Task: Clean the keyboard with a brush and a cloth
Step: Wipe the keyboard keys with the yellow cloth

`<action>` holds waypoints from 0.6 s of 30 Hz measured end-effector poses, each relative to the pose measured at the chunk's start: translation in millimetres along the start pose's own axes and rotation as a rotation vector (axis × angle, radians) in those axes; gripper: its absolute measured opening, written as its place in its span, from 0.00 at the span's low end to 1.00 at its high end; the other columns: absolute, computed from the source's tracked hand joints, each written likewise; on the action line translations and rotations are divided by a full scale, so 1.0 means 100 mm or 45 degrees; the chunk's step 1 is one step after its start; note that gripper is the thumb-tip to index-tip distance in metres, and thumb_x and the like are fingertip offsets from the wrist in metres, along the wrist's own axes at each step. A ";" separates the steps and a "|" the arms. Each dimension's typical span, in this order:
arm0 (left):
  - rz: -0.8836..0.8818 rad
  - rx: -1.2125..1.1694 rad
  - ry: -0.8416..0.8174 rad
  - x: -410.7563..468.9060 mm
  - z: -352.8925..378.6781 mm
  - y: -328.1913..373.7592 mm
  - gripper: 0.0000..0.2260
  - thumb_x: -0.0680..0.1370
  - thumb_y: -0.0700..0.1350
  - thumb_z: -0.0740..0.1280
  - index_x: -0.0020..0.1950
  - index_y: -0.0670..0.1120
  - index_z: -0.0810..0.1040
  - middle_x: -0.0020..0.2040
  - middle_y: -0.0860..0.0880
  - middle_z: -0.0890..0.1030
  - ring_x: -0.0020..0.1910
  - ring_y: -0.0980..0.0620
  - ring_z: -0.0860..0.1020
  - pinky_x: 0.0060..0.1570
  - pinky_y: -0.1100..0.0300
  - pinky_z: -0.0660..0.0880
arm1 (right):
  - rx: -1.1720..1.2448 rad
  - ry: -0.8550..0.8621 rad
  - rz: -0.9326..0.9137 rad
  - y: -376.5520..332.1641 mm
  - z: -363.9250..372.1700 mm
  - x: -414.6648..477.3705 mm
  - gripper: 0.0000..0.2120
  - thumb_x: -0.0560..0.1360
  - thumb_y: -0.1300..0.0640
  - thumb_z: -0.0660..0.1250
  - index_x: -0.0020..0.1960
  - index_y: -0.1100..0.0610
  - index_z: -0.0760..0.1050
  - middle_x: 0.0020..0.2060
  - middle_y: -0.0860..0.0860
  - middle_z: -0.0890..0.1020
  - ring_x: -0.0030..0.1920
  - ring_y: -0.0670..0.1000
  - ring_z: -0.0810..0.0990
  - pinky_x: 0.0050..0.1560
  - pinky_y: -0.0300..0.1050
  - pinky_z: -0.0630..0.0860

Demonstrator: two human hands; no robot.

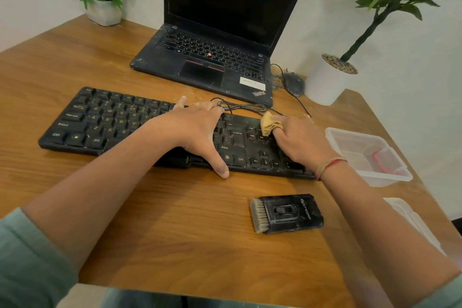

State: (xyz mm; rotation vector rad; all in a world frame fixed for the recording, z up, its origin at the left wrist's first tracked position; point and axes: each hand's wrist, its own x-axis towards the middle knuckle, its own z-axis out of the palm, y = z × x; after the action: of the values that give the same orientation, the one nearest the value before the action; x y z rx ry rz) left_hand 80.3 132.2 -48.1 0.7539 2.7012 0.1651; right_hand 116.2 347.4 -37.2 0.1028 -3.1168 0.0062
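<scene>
Wood-grain brown surface (175,220) carries a black wired keyboard (112,120) across its middle, in front of an open black laptop (225,32). The left hand (192,130) lies flat on the keyboard's centre, fingers straight and spread, thumb reaching over the near edge. Toward the right end, the right hand (302,142) presses a tan bunched cloth (268,126) onto the keys, fingers curled round it. A black rectangular brush (287,214) with pale bristles lies untouched just in front of the keyboard. A clear plastic tub (370,155) stands at the right.
</scene>
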 end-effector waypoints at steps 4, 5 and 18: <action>-0.008 0.009 -0.006 0.00 -0.01 0.02 0.63 0.56 0.74 0.73 0.80 0.48 0.48 0.80 0.50 0.52 0.79 0.47 0.52 0.75 0.38 0.39 | 0.132 -0.004 0.004 -0.05 0.01 -0.05 0.15 0.79 0.56 0.52 0.60 0.54 0.75 0.47 0.56 0.79 0.49 0.56 0.78 0.64 0.52 0.66; -0.009 0.011 -0.007 0.00 -0.01 0.02 0.63 0.56 0.74 0.73 0.80 0.48 0.48 0.80 0.50 0.51 0.79 0.47 0.51 0.75 0.38 0.39 | 0.215 -0.013 -0.039 -0.13 0.03 -0.06 0.15 0.80 0.56 0.52 0.59 0.54 0.75 0.49 0.55 0.80 0.49 0.54 0.78 0.62 0.49 0.68; -0.027 0.007 -0.018 0.01 0.00 -0.02 0.63 0.55 0.75 0.72 0.80 0.51 0.46 0.80 0.51 0.50 0.79 0.48 0.51 0.75 0.37 0.39 | 0.463 -0.002 -0.057 -0.22 0.05 -0.13 0.18 0.80 0.57 0.53 0.67 0.54 0.72 0.41 0.49 0.77 0.40 0.50 0.73 0.35 0.40 0.65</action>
State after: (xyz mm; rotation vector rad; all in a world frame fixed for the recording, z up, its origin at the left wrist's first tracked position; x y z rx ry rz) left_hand 78.3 131.4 -48.8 0.7252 2.6965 0.1464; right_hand 130.1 326.5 -42.9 0.1779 -3.0746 0.5712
